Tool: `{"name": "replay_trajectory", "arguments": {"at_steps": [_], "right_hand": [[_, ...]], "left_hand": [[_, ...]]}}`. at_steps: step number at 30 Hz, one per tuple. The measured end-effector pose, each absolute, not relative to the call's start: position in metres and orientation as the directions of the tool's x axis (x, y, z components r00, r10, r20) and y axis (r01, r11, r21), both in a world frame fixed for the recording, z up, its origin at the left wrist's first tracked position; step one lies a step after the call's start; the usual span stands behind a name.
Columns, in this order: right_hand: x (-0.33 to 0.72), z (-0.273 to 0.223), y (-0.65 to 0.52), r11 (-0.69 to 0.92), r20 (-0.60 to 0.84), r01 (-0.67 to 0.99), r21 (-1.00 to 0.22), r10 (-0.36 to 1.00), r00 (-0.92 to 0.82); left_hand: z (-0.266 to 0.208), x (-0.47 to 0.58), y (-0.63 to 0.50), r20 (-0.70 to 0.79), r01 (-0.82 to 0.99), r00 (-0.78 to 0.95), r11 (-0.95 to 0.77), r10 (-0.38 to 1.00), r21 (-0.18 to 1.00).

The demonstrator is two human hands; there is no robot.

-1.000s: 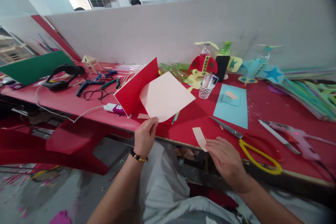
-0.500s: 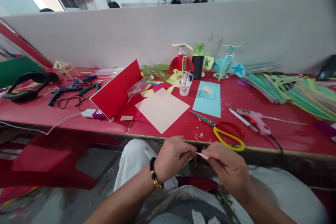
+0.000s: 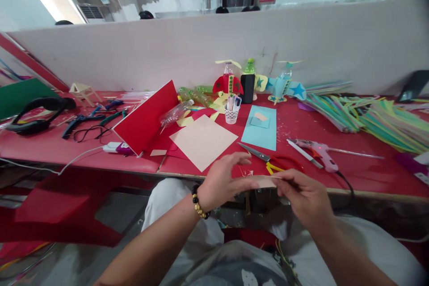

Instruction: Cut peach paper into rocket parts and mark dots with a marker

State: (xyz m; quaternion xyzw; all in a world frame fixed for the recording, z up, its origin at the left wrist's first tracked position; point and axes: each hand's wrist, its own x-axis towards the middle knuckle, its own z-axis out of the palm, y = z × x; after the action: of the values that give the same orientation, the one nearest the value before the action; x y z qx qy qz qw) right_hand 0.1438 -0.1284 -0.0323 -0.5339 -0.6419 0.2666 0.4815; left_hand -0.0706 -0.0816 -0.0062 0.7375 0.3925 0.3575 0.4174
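A small pale pink piece of paper (image 3: 265, 182) is pinched between the thumb and fingers of my right hand (image 3: 303, 194), just off the table's front edge. My left hand (image 3: 223, 178), with a beaded bracelet at the wrist, is open. Its thumb reaches the left end of the paper, while the other fingers are raised and apart from it. Behind my right hand lie scissors (image 3: 256, 153) with red and yellow handles, partly hidden by that hand. Beyond my left hand, a large pale pink sheet (image 3: 204, 140) lies flat on the red table (image 3: 201, 174).
A blue sheet (image 3: 248, 136), a white pen-like tool (image 3: 304, 153) and a pink glue gun (image 3: 321, 152) lie to the right. A pen cup (image 3: 231, 115) and bottle rockets (image 3: 281, 85) stand behind. Left are a leaning red board (image 3: 149, 118), pliers (image 3: 82, 120) and headphones (image 3: 35, 116).
My left hand has opened, its fingers lifting off the paper. My right hand has moved slightly right and still holds the paper, which now shows more of its face.
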Motion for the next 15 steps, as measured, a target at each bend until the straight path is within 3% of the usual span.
{"name": "replay_trajectory", "arguments": {"at_steps": [3, 7, 12, 15], "right_hand": [[0.138, -0.030, -0.123, 0.341, 0.355, 0.422, -0.840, 0.934, -0.049], [0.147, -0.021, -0.109, 0.283, 0.330, 0.410, -0.867, 0.943, 0.049], [0.168, -0.018, -0.084, 0.246, 0.330, 0.306, -0.920, 0.906, 0.266], [0.175, -0.026, -0.072, 0.236, 0.287, 0.193, -0.952, 0.909, 0.302]], "left_hand": [[-0.001, -0.057, -0.075, 0.052, 0.301, 0.642, -0.314, 0.765, 0.900], [0.002, -0.052, -0.061, -0.111, 0.341, 0.642, -0.154, 0.758, 0.927], [0.006, -0.053, -0.036, -0.051, 0.247, 0.628, -0.137, 0.776, 0.959], [0.001, -0.048, -0.024, -0.028, 0.152, 0.612, -0.083, 0.790, 0.985]]}}
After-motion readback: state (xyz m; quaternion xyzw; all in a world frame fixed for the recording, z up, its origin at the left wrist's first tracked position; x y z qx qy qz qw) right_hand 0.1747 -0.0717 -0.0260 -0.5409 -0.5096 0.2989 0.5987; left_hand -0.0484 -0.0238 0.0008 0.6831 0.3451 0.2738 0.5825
